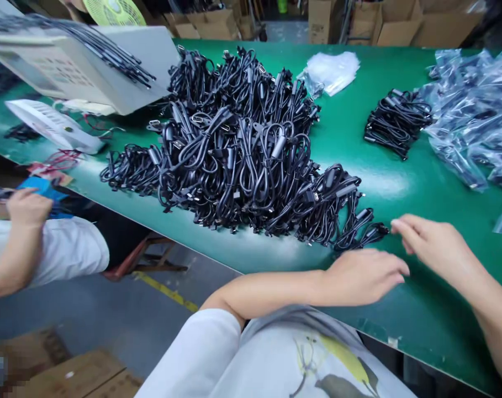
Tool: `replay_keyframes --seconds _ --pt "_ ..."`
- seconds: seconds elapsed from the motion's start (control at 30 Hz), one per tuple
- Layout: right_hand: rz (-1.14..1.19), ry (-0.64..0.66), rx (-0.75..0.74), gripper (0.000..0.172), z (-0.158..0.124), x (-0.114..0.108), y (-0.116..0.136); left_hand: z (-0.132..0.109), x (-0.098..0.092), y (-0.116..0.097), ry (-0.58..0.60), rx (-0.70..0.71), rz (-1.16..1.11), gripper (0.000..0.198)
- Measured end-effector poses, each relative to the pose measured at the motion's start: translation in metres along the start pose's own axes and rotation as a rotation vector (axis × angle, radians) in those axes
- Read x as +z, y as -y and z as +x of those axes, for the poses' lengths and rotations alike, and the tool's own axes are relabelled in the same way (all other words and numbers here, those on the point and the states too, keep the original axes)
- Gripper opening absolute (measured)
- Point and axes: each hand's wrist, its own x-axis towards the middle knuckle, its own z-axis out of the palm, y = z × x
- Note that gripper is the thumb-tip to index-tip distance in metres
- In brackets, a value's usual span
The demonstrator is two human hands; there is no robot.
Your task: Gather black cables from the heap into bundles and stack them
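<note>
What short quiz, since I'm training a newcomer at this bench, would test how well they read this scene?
1. True or false: the right hand grips a cable lifted off the table.
2. The table is: A red, B green, C white?
3. Which lies nearer the left hand, the large cable pile or the small cable bundle?
Key: 1 false; 2 B; 3 the large cable pile.

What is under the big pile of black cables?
The green table shows around the edges of the pile, so it rests there. The cables hide the surface beneath and anything buried. The left hand and right hand are open beside its near corner.
</note>
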Motion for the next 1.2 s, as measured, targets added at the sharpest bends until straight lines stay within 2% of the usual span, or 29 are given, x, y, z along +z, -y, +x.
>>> replay_keyframes --seconds 0.07,0.1,0.17,0.27,0.33,0.47,0.63,0.77,0.87,0.93,1.0,1.1,1.2 --pt "0.153 0.170 0.005 0.045 -0.025 0.020 -0.001 0.003 -0.008 0.003 -0.295 -0.017 0.074 0.036" --pt "0.238 0.221 0.010 0.046 -0.031 0.029 -0.001 0.005 -0.011 0.006 -0.402 -0.041 0.078 0.040" --pt "0.399 0.220 0.029 0.048 -0.033 0.046 -0.001 0.011 -0.013 0.016 -0.482 -0.093 0.049 0.052" --pt "0.561 0.055 0.075 0.060 -0.017 0.057 -0.005 0.020 -0.006 0.033 -0.425 -0.169 -0.087 0.068" --pt "0.611 -0.040 0.100 0.063 -0.004 0.054 -0.006 0.025 0.003 0.041 -0.423 -0.200 -0.289 0.070" --pt "0.707 -0.038 0.109 0.057 0.008 0.044 -0.005 0.029 0.014 0.049 -0.433 -0.185 -0.679 0.068" --pt "0.873 -0.085 0.115 0.060 -0.012 0.048 -0.007 0.027 0.018 0.046 -0.396 -0.165 -0.758 0.061" --pt "1.021 -0.141 0.159 0.053 -0.030 0.050 -0.024 0.023 0.020 0.038 -0.395 -0.183 -0.890 0.058" --pt "1.096 -0.174 0.214 0.046 -0.037 0.047 -0.033 0.022 0.019 0.033 -0.385 -0.250 -1.010 0.051" --pt "1.054 -0.101 0.263 0.043 -0.041 0.047 -0.031 0.022 0.018 0.031 -0.336 -0.269 -1.022 0.049" --pt "0.913 -0.037 0.292 0.044 -0.044 0.050 -0.026 0.022 0.018 0.033 -0.324 -0.252 -0.963 0.042" --pt "0.702 -0.107 0.252 0.047 -0.046 0.058 -0.019 0.022 0.019 0.037 -0.329 -0.231 -0.853 0.039" --pt "0.600 -0.172 0.228 0.054 -0.046 0.062 -0.020 0.020 0.016 0.039 -0.273 -0.222 -0.773 0.041"
